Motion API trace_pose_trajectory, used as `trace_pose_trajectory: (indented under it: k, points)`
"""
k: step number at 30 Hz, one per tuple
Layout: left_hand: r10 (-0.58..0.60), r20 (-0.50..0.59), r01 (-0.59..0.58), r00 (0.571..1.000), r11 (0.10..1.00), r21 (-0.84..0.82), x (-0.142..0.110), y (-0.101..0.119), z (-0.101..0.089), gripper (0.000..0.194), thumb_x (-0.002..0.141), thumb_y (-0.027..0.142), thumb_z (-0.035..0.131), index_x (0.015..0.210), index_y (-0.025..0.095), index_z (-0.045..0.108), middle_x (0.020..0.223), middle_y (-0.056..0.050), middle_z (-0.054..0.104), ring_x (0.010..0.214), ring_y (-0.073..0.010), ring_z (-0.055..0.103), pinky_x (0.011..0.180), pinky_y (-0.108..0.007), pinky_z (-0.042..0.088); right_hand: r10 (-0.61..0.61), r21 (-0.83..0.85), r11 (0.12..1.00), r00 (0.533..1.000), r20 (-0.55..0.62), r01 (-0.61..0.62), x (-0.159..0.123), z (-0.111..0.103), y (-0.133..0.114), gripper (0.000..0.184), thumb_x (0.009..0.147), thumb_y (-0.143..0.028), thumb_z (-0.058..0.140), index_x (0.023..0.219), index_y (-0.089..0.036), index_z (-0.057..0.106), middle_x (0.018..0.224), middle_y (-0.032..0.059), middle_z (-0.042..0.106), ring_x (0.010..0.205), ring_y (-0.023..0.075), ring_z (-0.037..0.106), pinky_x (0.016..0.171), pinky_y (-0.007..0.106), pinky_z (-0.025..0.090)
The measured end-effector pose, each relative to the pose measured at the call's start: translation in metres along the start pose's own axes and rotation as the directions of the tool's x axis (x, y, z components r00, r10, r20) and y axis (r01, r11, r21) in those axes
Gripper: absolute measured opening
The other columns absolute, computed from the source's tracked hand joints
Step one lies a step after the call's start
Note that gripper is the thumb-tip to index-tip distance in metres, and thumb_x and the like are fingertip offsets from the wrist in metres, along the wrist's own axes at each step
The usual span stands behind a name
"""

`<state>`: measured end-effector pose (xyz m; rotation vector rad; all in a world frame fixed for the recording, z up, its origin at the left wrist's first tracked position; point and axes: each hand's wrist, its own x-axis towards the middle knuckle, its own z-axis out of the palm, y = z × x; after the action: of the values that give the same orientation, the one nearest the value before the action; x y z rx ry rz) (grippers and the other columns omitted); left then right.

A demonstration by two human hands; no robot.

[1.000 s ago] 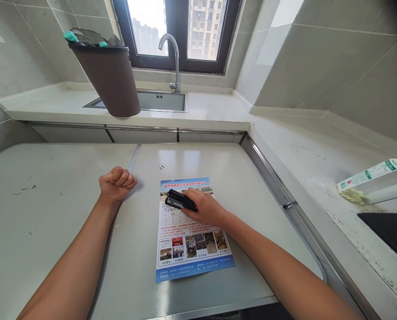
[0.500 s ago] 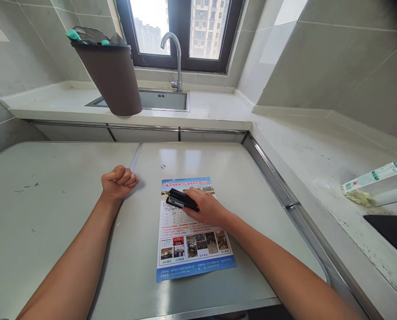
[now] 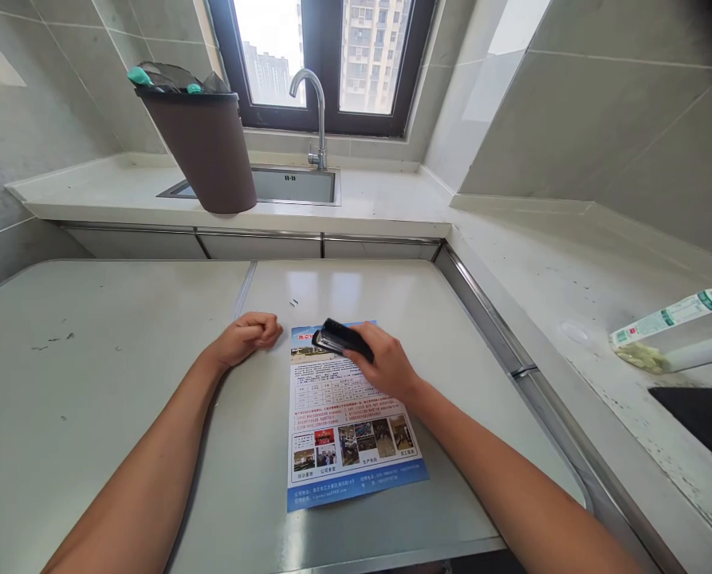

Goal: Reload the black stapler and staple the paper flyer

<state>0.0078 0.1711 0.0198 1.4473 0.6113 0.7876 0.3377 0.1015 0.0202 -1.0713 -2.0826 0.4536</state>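
Observation:
My right hand [image 3: 385, 357] is closed around a black stapler [image 3: 344, 339], held over the upper part of a printed flyer [image 3: 356, 430]. The stapler's nose points left and covers part of the flyer's red heading. The flyer lies flat on the white table [image 3: 140, 359], with blue bands, a small grid of text and several photos. My left hand [image 3: 249, 338] is a closed fist just left of the flyer's top corner; the inside of the fist is hidden. Beyond the flyer lie a few tiny staple-like metal bits [image 3: 294, 302].
A brown bin [image 3: 203, 151] with green-topped things in it stands at the sink [image 3: 299, 187], beside a curved faucet [image 3: 320, 119]. On the right counter [image 3: 529, 255] lies a clear bottle-like container [image 3: 672, 331] with a green label. Dark specks dot the table's left side.
My left fist has moved right, towards the flyer, and turned. My right hand has lifted the stapler slightly up and to the right, and more of the flyer's text shows.

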Motion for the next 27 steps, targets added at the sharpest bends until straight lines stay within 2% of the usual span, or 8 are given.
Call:
trace_pose_trajectory:
  k: [1, 3, 6, 9, 11, 16, 20, 27]
  points:
    - [-0.034, 0.031, 0.03, 0.999, 0.991, 0.133, 0.003, 0.0, 0.008, 0.015, 0.082, 0.016, 0.057, 0.068, 0.019, 0.055, 0.061, 0.0, 0.047, 0.06, -0.0145, 0.042, 0.061, -0.028, 0.036, 0.01, 0.001, 1.0, 0.999, -0.046, -0.01, 0.002, -0.004, 0.005, 0.026, 0.097, -0.028, 0.063, 0.121, -0.022, 0.06, 0.11, 0.0091, 0.07, 0.1, 0.0264, 0.064, 0.087, 0.04, 0.05]
    - [-0.043, 0.031, 0.026, 0.999, 0.911, 0.411, 0.009, -0.002, 0.022, 0.015, 0.093, 0.023, 0.053, 0.082, 0.018, 0.063, 0.079, -0.003, 0.059, 0.075, -0.0171, 0.052, 0.072, -0.03, 0.042, 0.035, -0.027, 0.999, 0.992, -0.119, -0.038, 0.004, -0.011, 0.014, 0.024, 0.096, -0.027, 0.064, 0.119, -0.022, 0.062, 0.109, 0.0093, 0.071, 0.101, 0.0284, 0.063, 0.089, 0.043, 0.049]
    - [0.07, 0.009, -0.055, 0.997, 0.693, 0.718, 0.015, -0.004, 0.038, 0.021, 0.101, 0.031, 0.048, 0.096, 0.02, 0.066, 0.099, -0.006, 0.065, 0.093, -0.0219, 0.056, 0.084, -0.035, 0.044, 0.096, -0.059, 0.992, 0.976, -0.193, -0.109, 0.006, -0.016, 0.024, 0.024, 0.097, -0.027, 0.061, 0.121, -0.023, 0.063, 0.11, 0.0093, 0.071, 0.104, 0.0308, 0.062, 0.093, 0.047, 0.046]
    - [0.101, 0.074, -0.112, 0.992, 0.451, 0.885, 0.017, -0.006, 0.048, 0.02, 0.101, 0.035, 0.052, 0.104, 0.022, 0.068, 0.11, -0.008, 0.066, 0.101, -0.0256, 0.055, 0.092, -0.041, 0.043, 0.104, -0.03, 0.993, 0.976, -0.189, -0.111, 0.007, -0.015, 0.028, 0.027, 0.097, -0.026, 0.061, 0.124, -0.024, 0.063, 0.113, 0.0098, 0.071, 0.106, 0.0312, 0.061, 0.095, 0.048, 0.046]
    - [0.096, 0.076, -0.106, 0.992, 0.362, 0.926, 0.018, -0.008, 0.051, 0.022, 0.101, 0.038, 0.054, 0.111, 0.023, 0.067, 0.116, -0.009, 0.065, 0.106, -0.0272, 0.056, 0.094, -0.044, 0.043, 0.093, -0.008, 0.995, 0.983, -0.159, -0.096, 0.006, -0.012, 0.028, 0.028, 0.096, -0.024, 0.062, 0.124, -0.024, 0.064, 0.113, 0.0096, 0.071, 0.106, 0.0306, 0.06, 0.096, 0.047, 0.047]
    - [0.085, 0.065, -0.088, 0.994, 0.295, 0.951, 0.022, -0.011, 0.053, 0.025, 0.103, 0.044, 0.053, 0.114, 0.025, 0.066, 0.121, -0.008, 0.065, 0.111, -0.029, 0.057, 0.092, -0.044, 0.042, 0.095, 0.056, 0.994, 0.992, -0.085, -0.09, 0.006, -0.002, 0.027, 0.028, 0.096, -0.022, 0.062, 0.124, -0.024, 0.063, 0.114, 0.0082, 0.071, 0.107, 0.0281, 0.059, 0.095, 0.044, 0.048]
    - [0.069, 0.088, -0.105, 0.994, 0.291, 0.951, 0.023, -0.012, 0.053, 0.028, 0.103, 0.047, 0.054, 0.114, 0.024, 0.065, 0.121, -0.009, 0.065, 0.111, -0.0288, 0.057, 0.093, -0.044, 0.042, 0.105, 0.072, 0.992, 0.993, -0.047, -0.102, 0.008, 0.002, 0.028, 0.027, 0.097, -0.021, 0.064, 0.124, -0.023, 0.063, 0.114, 0.008, 0.071, 0.106, 0.0268, 0.058, 0.094, 0.043, 0.048]
    - [0.065, 0.101, -0.116, 0.993, 0.31, 0.944, 0.023, -0.009, 0.052, 0.032, 0.101, 0.052, 0.057, 0.116, 0.026, 0.066, 0.122, -0.009, 0.065, 0.114, -0.0295, 0.057, 0.098, -0.044, 0.041, 0.056, 0.065, 0.996, 0.998, 0.033, -0.058, 0.008, 0.004, 0.032, 0.029, 0.097, -0.02, 0.064, 0.126, -0.024, 0.063, 0.118, 0.0078, 0.071, 0.108, 0.0261, 0.059, 0.096, 0.043, 0.046]
